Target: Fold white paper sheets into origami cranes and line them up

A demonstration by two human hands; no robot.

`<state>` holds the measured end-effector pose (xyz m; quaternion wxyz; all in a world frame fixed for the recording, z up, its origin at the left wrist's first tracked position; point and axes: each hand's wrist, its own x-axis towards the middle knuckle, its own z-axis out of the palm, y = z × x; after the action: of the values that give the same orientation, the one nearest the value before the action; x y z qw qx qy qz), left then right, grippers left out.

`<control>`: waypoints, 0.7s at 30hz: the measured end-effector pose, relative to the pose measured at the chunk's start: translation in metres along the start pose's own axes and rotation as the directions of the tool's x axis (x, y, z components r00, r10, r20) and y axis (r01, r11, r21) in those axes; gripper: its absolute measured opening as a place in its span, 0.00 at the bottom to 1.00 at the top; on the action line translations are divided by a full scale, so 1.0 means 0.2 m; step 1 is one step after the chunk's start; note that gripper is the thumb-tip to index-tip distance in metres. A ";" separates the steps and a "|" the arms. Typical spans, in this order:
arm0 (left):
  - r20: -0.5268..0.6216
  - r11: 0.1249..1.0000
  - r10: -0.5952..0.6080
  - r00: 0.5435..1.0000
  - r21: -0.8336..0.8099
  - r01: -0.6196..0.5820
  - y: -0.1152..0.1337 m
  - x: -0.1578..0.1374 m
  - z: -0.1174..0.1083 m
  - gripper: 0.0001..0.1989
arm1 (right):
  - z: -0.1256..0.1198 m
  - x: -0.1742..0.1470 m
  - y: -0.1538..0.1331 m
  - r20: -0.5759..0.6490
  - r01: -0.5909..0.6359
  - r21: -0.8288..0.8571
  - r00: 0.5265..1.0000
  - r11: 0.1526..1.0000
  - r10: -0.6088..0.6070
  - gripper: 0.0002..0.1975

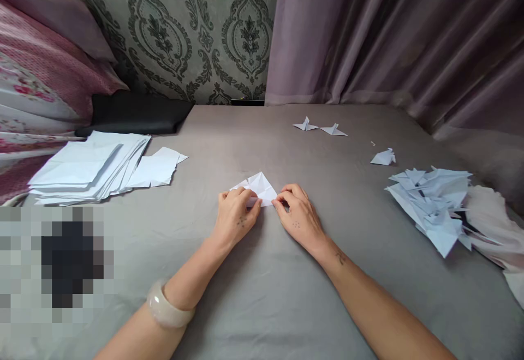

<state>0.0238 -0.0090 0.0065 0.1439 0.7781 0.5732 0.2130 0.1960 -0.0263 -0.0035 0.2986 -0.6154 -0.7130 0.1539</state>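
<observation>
A small creased sheet of white paper [262, 184] lies on the grey cloth between my hands, folded along its near edge with a corner pointing away from me. My left hand [239, 213] lies over its left part, thumb and fingers closed on the near edge and hiding some of it. My right hand [298, 213] pinches the right corner between thumb and forefinger. Both hands rest low, close to the surface, and a pale bangle [168, 306] circles my left forearm.
At the left is a stack of white paper sheets [82, 169], with a black folded item [139, 113] behind it. Two folded paper birds [305, 125] stand at the back. Another folded piece [383, 156] and a heap of folded papers [436, 202] lie at the right, beside pale fabric [489, 215].
</observation>
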 end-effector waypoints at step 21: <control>0.032 1.000 -0.025 0.999 0.016 0.024 0.01 0.01 0.00 0.06 | -0.04 0.00 -0.01 0.126 0.224 -0.036 0.968 0.974 -0.217 0.11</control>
<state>0.0258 -0.0076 0.0068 0.1495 0.7753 0.5821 0.1942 0.1993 -0.0277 0.0041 0.2544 -0.5292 -0.7975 0.1389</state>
